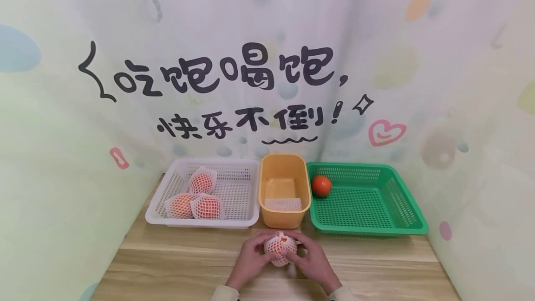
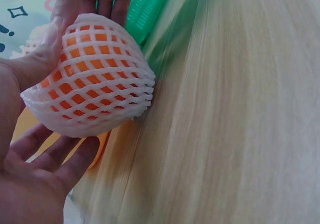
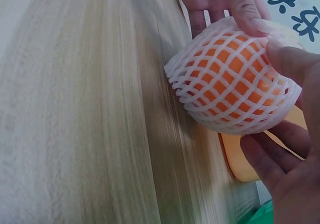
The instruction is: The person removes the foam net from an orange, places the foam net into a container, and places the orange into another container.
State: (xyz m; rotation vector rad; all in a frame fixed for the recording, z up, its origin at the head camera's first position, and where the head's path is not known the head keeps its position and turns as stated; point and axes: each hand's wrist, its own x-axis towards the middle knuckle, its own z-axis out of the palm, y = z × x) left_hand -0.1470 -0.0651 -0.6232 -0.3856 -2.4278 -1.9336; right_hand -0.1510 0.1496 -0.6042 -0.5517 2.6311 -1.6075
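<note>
A round orange-red fruit, which looks like a tomato, sits in a white foam net sleeve [image 1: 279,247] in front of the yellow bin, just above the wooden table. My left hand [image 1: 251,258] grips its left side, and my right hand [image 1: 312,260] grips its right side. Both thumbs press the near side of the net, with the other fingers around the fruit. In the left wrist view, the netted fruit [image 2: 95,79] shows orange through the mesh. Both thumbs lie close together on the net sleeve [image 3: 230,79] in the right wrist view.
A white basket [image 1: 202,223] at the left holds 3 netted fruits. The yellow bin [image 1: 284,219] in the middle contains a flat foam net [image 1: 283,204]. At the right, a green basket [image 1: 368,232] holds one bare tomato-like fruit [image 1: 321,186]. A printed curtain hangs behind.
</note>
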